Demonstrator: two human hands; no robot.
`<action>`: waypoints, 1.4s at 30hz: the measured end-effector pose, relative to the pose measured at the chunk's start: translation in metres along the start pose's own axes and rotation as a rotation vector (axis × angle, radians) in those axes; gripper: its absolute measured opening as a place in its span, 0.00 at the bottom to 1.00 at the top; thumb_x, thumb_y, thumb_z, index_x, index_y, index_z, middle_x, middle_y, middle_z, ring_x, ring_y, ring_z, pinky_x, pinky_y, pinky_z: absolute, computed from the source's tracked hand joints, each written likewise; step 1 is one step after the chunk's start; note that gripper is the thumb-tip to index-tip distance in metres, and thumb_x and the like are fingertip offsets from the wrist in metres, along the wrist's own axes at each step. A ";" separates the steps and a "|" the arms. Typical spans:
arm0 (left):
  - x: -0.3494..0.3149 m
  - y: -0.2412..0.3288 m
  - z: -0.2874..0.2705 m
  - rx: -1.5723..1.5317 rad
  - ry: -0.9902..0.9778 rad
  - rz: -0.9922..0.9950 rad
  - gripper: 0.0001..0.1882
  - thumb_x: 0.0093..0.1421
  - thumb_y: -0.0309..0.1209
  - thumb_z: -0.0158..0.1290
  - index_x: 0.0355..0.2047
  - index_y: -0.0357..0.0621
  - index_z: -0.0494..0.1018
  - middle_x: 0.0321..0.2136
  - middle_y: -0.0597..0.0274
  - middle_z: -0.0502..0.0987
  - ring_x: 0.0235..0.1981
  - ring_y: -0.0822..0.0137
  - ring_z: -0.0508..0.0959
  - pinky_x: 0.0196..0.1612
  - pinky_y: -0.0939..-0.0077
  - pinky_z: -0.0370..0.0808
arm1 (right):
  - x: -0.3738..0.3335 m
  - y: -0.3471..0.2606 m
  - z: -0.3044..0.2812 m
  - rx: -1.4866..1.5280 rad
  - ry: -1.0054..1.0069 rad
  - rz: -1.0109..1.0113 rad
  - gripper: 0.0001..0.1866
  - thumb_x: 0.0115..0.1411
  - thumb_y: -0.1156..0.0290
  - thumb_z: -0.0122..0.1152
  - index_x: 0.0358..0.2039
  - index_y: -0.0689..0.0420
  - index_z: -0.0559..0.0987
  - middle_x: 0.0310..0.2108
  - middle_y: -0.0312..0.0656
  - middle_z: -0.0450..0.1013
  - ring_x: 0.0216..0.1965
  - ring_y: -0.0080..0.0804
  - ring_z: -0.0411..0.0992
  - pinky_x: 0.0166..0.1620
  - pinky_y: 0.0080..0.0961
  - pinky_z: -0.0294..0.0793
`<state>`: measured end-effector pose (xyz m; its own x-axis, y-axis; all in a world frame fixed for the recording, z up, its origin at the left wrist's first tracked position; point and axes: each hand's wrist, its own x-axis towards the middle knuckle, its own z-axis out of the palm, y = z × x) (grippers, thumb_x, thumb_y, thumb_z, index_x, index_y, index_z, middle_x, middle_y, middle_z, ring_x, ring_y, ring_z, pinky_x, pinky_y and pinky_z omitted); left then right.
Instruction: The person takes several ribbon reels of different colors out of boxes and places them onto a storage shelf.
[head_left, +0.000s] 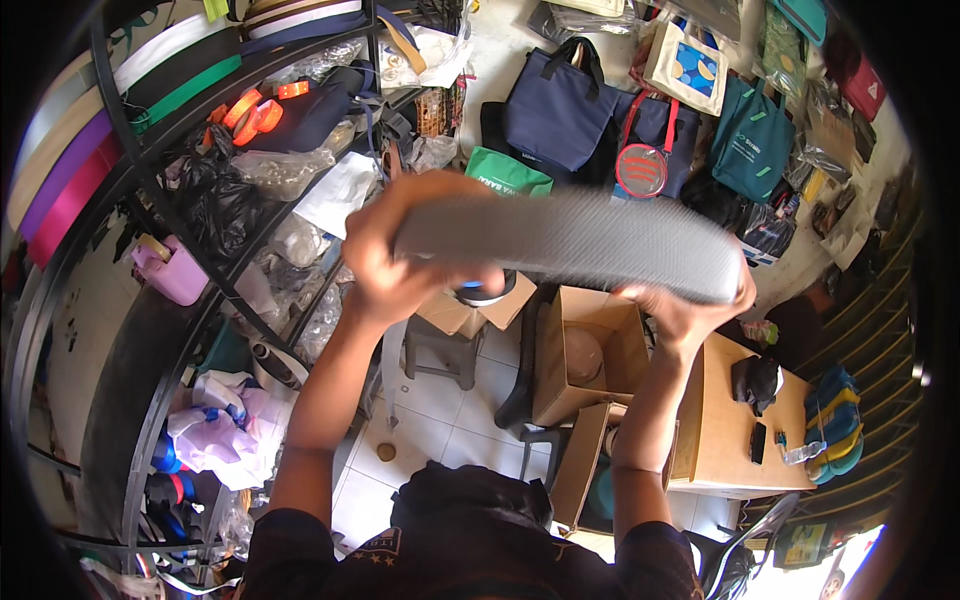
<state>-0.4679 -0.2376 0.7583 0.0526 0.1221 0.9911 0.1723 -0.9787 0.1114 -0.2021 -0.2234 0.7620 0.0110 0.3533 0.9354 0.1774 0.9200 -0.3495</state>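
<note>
Between my raised hands, a roll of grey webbing point(580, 235) is held edge-on, slightly blurred by motion. My left hand point(385, 245) is closed round its left end, fingers curled over the side. At the other end, my right hand point(695, 305) grips the roll from below and from its outer side. A loose grey strap point(392, 365) hangs beneath my left hand. The roll's far side is hidden.
On the left, a black metal rack point(185, 215) carries coloured webbing rolls and plastic-wrapped goods. Bags, including a navy tote point(562, 110), hang on the far wall. Open cardboard boxes point(590, 350) stand below. At right, a wooden table point(735, 430) holds a black cap point(755, 383) and a phone point(758, 443).
</note>
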 end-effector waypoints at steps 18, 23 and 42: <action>0.039 -0.004 0.021 -0.125 0.388 -0.351 0.13 0.65 0.34 0.53 0.39 0.33 0.74 0.29 0.68 0.75 0.32 0.80 0.70 0.39 0.84 0.67 | 0.022 0.006 0.025 0.519 0.339 0.439 0.33 0.47 0.75 0.70 0.54 0.65 0.69 0.46 0.45 0.73 0.46 0.33 0.71 0.55 0.30 0.66; 0.040 -0.002 0.020 -0.186 0.330 -0.462 0.15 0.64 0.35 0.54 0.40 0.32 0.75 0.32 0.67 0.76 0.34 0.80 0.70 0.41 0.84 0.68 | 0.050 -0.004 0.008 0.309 0.191 0.362 0.30 0.51 0.73 0.66 0.54 0.68 0.71 0.45 0.46 0.75 0.45 0.30 0.73 0.55 0.26 0.67; 0.002 -0.030 0.082 -0.215 0.596 -0.702 0.20 0.68 0.42 0.48 0.48 0.35 0.69 0.41 0.66 0.71 0.42 0.75 0.67 0.50 0.79 0.63 | 0.004 0.010 0.073 0.681 0.782 0.429 0.24 0.62 0.58 0.58 0.52 0.62 0.71 0.47 0.43 0.71 0.47 0.33 0.71 0.51 0.31 0.72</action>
<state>-0.3926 -0.1943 0.7514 -0.5162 0.6489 0.5591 -0.2147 -0.7299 0.6490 -0.2725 -0.1998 0.7585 0.5990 0.6802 0.4227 -0.5622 0.7330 -0.3829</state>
